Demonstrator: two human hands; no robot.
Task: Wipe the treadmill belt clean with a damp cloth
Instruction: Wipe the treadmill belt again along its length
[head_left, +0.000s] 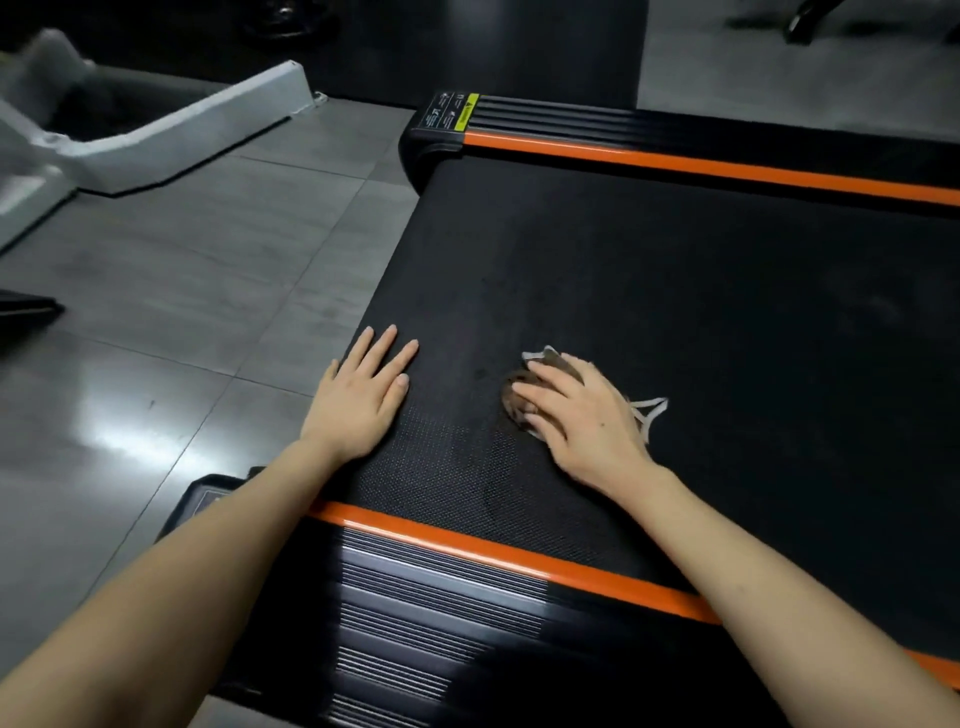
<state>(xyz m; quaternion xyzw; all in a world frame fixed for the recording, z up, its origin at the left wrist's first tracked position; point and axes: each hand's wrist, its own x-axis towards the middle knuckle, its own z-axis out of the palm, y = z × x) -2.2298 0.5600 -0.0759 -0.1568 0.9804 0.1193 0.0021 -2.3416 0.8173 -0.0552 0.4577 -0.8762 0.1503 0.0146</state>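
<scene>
The black treadmill belt (675, 291) fills the middle and right of the head view, between two orange side strips. My left hand (363, 395) lies flat on the belt near its rear left end, fingers straight. My right hand (576, 421) presses on a brownish cloth (519, 392) with white edging, bunched on the belt. Its fingers curl over the cloth, and most of the cloth is hidden under the palm. A white trim loop (649, 410) sticks out to the right of the hand.
The near orange strip (467, 545) borders a ribbed black side rail (441, 623). The far orange strip (675, 161) runs along the other rail, with a yellow warning label (466, 111). Grey floor tiles (182, 312) lie to the left, and a white machine base (171, 124) stands beyond.
</scene>
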